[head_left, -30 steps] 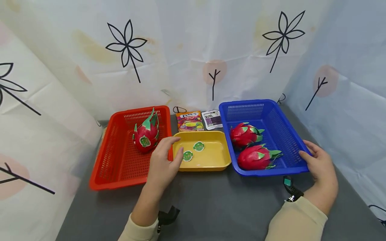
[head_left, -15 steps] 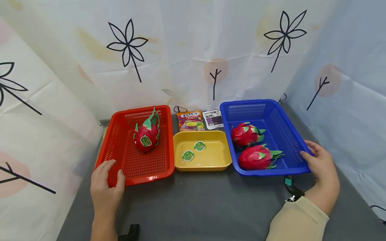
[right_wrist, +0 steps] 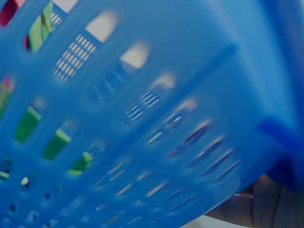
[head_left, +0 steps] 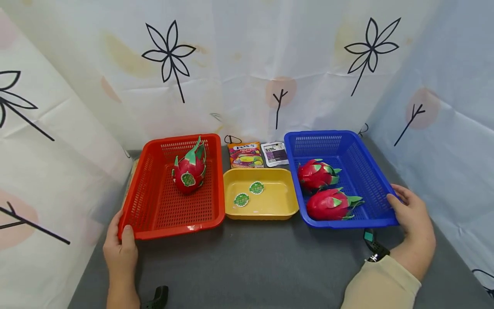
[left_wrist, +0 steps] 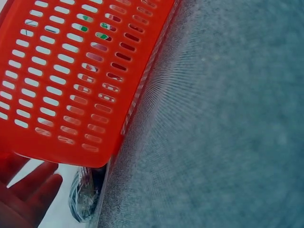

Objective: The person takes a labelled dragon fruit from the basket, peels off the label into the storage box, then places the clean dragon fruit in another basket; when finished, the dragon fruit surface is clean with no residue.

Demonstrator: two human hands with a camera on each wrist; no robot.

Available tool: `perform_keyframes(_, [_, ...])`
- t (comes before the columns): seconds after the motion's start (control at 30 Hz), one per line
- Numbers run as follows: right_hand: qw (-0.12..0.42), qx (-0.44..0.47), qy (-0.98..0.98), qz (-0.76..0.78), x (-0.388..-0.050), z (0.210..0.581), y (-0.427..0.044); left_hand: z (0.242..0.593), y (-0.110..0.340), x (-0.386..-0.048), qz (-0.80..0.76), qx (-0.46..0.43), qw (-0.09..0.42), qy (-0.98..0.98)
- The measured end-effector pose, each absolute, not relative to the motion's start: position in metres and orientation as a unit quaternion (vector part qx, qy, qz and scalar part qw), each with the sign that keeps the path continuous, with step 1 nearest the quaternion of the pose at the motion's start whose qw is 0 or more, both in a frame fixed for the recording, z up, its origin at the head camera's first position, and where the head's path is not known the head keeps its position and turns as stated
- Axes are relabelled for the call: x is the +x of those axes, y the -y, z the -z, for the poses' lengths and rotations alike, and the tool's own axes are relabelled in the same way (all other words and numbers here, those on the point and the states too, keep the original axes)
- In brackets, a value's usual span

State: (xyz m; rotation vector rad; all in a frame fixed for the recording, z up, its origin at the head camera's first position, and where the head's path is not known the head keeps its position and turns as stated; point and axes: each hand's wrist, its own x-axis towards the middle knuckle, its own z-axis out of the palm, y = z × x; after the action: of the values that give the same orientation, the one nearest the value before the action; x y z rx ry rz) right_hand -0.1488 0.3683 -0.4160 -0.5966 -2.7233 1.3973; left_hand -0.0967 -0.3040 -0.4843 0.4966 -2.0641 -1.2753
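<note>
On the table [head_left: 251, 266], a tray [head_left: 279, 194] stands between the left basket [head_left: 167, 214] and the right basket [head_left: 360, 171], with two packets [head_left: 245, 155] [head_left: 275, 153] behind it. One fruit [head_left: 189, 171] lies in the left basket, two fruits [head_left: 314, 175] [head_left: 328, 205] in the right, one before the other.

There are two baskets [head_left: 162, 214] [head_left: 359, 171], three dragon fruits [head_left: 197, 171] [head_left: 313, 174] [head_left: 326, 205], one yellow tray [head_left: 278, 193], two packets [head_left: 245, 155] [head_left: 275, 153] and three round green stickers [head_left: 241, 199] [head_left: 256, 187] [head_left: 188, 179].

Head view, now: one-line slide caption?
Left hand holds a red basket with one dragon fruit, right hand a blue basket with two; yellow tray between baskets.
</note>
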Motion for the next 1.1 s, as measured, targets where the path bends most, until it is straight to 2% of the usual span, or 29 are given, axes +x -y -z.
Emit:
perform_keyframes(0.17, [0.032,-0.199,0.876,-0.437,-0.139,0.412,-0.373,0.482,0.304,-0.097,0.530,0.197,0.306,0.765])
perform_keyframes(0.43, [-0.031,-0.136,0.890,-0.434,-0.136,0.408,-0.378,0.482,0.307,-0.100,0.614,0.168,0.313,0.705])
perform_keyframes(0.7, [-0.034,-0.129,0.873,-0.469,-0.134,0.414,-0.378,0.482,0.311,-0.104,0.651,0.167,0.295,0.679])
perform_keyframes(0.93, [-0.049,-0.114,0.877,-0.464,-0.134,0.413,-0.381,0.483,0.309,-0.107,0.701,0.160,0.311,0.621])
perform_keyframes(1.0, [-0.037,-0.108,0.879,-0.464,-0.132,0.410,-0.378,0.484,0.309,-0.108,0.705,0.164,0.316,0.614])
perform_keyframes(1.1, [0.018,-0.107,0.880,-0.463,-0.129,0.401,-0.369,0.485,0.307,-0.110,0.712,0.163,0.321,0.603])
